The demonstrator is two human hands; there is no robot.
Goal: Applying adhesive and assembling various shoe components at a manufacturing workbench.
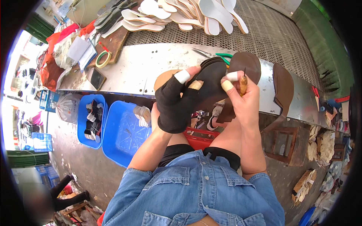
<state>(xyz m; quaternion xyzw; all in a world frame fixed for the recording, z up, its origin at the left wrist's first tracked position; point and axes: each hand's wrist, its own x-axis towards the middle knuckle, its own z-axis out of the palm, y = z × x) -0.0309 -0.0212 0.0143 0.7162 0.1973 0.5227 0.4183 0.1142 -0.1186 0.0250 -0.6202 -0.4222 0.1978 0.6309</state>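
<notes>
I have the black shoe pieces (213, 73) between the two hands, stacked and raised over the near edge of the metal worktop (139, 62). The left hand (171, 98), in a dark glove that bares the fingertips, is closed around their left side, its white-taped thumb nearest the stack; I cannot tell how its hidden fingers lie. The right hand (246, 96) sits at their right edge, taped thumb and forefinger drawn close together there, while it also grips a wooden-handled tool (243, 86), thin dark point upward. Just past the right hand I see one brown sole-shaped piece (247, 63), and another brown piece (283, 87) lies to its right. Green-handled scissors (224, 55) rest beyond the black stack, and a tan piece (163, 80) shows behind the left hand.
</notes>
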